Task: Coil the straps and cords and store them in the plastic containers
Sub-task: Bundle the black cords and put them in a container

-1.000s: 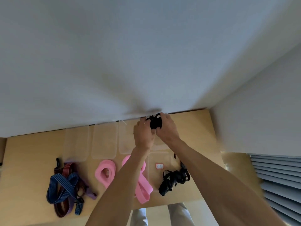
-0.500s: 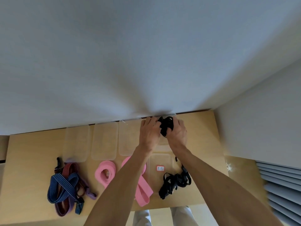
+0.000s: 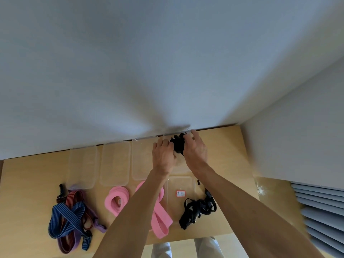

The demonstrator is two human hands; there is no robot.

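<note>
Nearest, a loose black strap point(image 3: 198, 208), two pink straps point(image 3: 117, 199) and the striped bungee cords point(image 3: 68, 216) are lying uncoiled on the wooden table point(image 3: 28, 183). Farther back, the left hand point(image 3: 163, 155) and right hand point(image 3: 195, 149) are pinching a coiled black strap bundle point(image 3: 177, 146) with curled fingers, lowering it over the rightmost clear container point(image 3: 184, 132) by the wall. Judged step: stowing; next, releasing without letting the coil spring open.

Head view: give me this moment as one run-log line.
step: storing black strap | hands: left and right both grip it | place: over far-right container | waiting: pink straps, black bundle
</note>
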